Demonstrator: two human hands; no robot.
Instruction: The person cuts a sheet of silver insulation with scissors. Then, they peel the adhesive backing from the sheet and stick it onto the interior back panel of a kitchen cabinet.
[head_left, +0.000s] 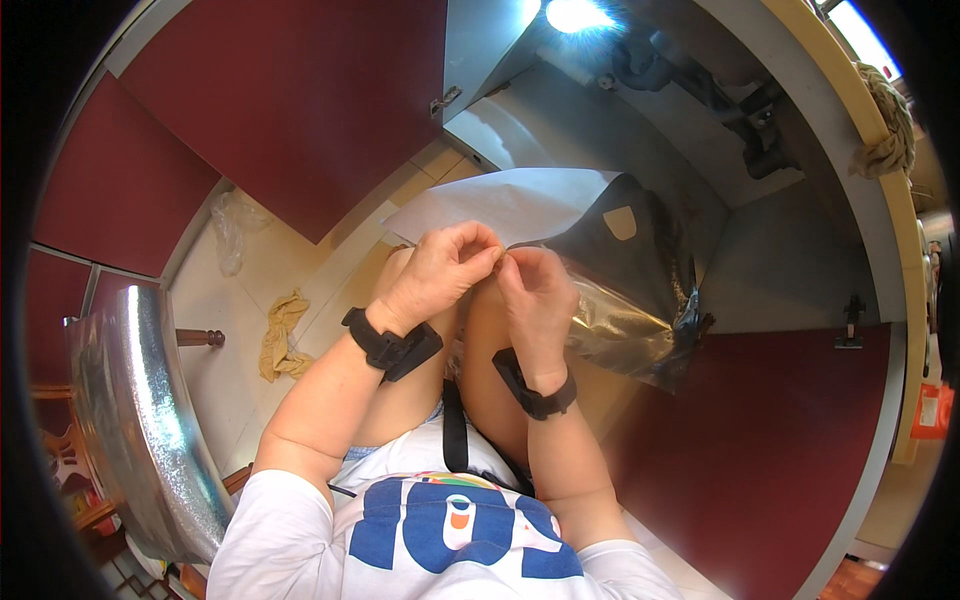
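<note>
My left hand (440, 275) and my right hand (535, 305) meet fingertip to fingertip in the middle, both pinched on something too small to make out, at the edge of a large sheet. That sheet shows a white paper side (505, 195) and a shiny, dark silver foil side (625, 320), with a small pale patch on it. It lies over my knees and against the open cabinet's mouth. Black bands circle both my wrists.
The open cabinet (760, 250) holds dark pipes (745, 120) and a bright lamp (575, 15). Red doors (260, 90) flank it. On the floor (230, 300) lie a yellow cloth (282, 335) and clear plastic (230, 235). A silver foil roll (155, 430) rests at left.
</note>
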